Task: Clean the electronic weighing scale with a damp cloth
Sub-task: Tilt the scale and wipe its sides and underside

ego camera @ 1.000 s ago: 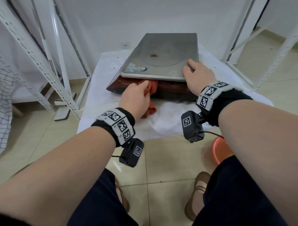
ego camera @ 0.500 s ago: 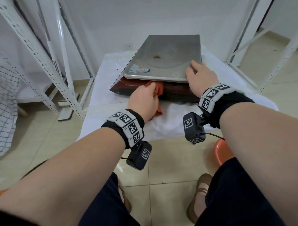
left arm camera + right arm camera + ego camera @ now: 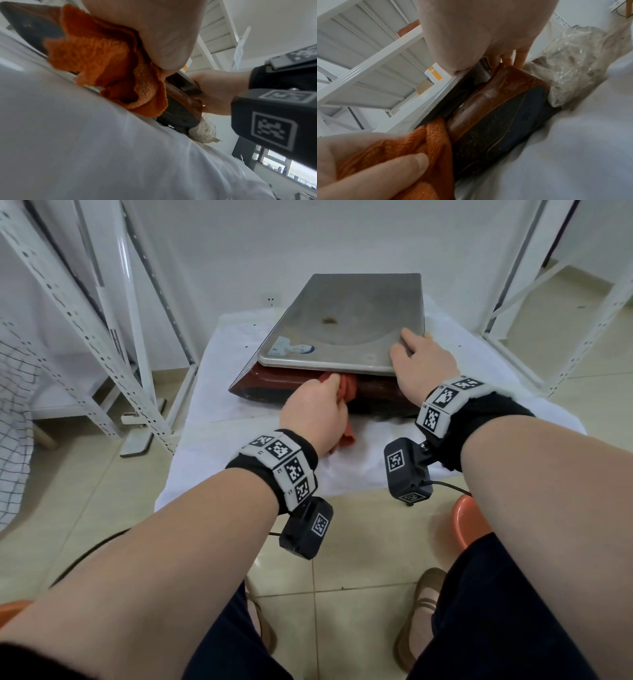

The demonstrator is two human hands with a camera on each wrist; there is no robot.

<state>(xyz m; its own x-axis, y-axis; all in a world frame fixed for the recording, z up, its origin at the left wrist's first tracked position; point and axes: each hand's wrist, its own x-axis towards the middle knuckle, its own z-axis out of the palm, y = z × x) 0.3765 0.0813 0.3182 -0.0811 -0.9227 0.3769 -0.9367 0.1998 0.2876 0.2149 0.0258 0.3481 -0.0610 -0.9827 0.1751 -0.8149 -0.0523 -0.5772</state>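
Up close, the left hand's fingers are curled round a bunched orange cloth, pushing its wad into the gap under the steel weighing pan, against the reddish-brown body of the scale. I'd say the cloth is bunched that way so a thick fold can reach the narrow slot where grime collects; a loose tail of it hangs down onto the white table cover.

The right hand lies over the pan's near right corner, fingers fairly straight on top, while the wrist view shows fingertips reaching down past the corner beside the body. Whether they hook under the rim I cannot tell. It looks like a bracing hold, keeping the scale from sliding away as the left hand rubs.

Further out, the scale sits in the middle of the covered table, front edge toward the person. A brown spot shows on the pan top, so that surface seems not yet wiped. Crumpled clear plastic lies just beside the scale's right end. White metal racks stand to the left, and an orange stool shows by the person's knee.
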